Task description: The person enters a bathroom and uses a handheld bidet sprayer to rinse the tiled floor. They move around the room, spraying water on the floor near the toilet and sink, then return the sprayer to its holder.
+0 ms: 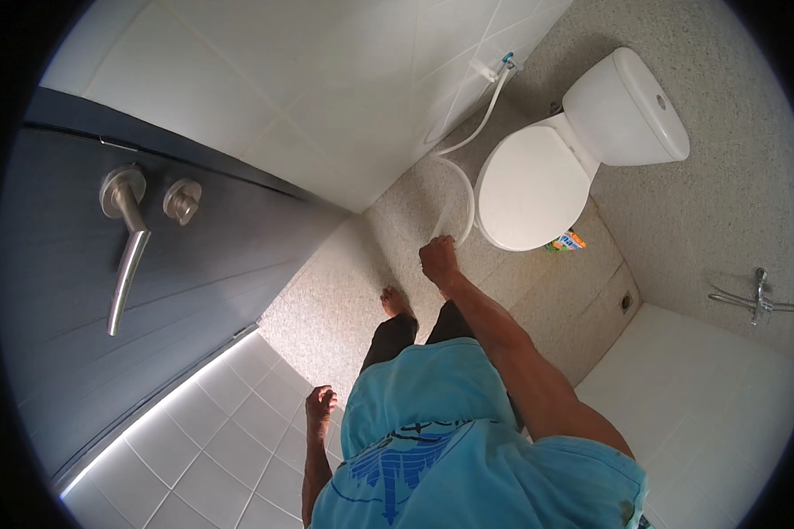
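Note:
My right hand (438, 256) reaches forward and closes round the end of a white hose (469, 189). The hose loops over the floor beside the toilet and runs up to a blue-handled tap (507, 60) on the tiled wall. A pale, translucent streak shows just beyond the hand; whether it is water cannot be made out. At my left side hangs my left hand (320, 404), its fingers loosely bent and apart, with nothing visible in it. The white toilet (534, 189) has its lid down, just right of the hose.
A dark grey door (229, 238) with a metal lever handle (128, 256) stands at the left. A colourful packet (567, 241) lies beside the toilet base. Further right are a floor drain (626, 301) and a wall-mounted shower mixer (759, 300). My bare foot (397, 301) rests on the speckled floor.

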A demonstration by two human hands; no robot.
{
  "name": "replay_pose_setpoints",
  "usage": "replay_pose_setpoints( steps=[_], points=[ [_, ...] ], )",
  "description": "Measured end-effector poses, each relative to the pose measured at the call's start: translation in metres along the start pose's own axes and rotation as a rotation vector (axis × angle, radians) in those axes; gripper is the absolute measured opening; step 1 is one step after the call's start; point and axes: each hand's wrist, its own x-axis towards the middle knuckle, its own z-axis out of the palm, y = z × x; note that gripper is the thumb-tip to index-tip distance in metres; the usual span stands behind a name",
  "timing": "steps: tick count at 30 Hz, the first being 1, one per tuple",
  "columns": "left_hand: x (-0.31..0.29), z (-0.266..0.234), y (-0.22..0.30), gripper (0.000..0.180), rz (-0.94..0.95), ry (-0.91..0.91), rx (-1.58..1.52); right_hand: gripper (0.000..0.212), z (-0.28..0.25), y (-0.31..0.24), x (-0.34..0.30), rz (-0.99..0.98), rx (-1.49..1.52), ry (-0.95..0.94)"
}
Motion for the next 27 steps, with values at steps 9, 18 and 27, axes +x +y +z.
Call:
replay_pose_setpoints(
  steps=[9,18,27],
  points=[
    [0.003,-0.013,-0.002,0.033,0.019,-0.009,-0.028,0.015,0.009,-0.029,-0.026,-0.020,0.087,-0.065],
    [0.009,-0.024,-0.007,0.031,0.009,-0.029,-0.002,0.018,0.033,-0.034,-0.052,-0.014,0.083,-0.147],
    [0.030,-0.024,0.012,0.032,0.016,-0.091,0.088,0.017,0.049,-0.037,-0.076,-0.017,-0.038,-0.177]
  ],
)
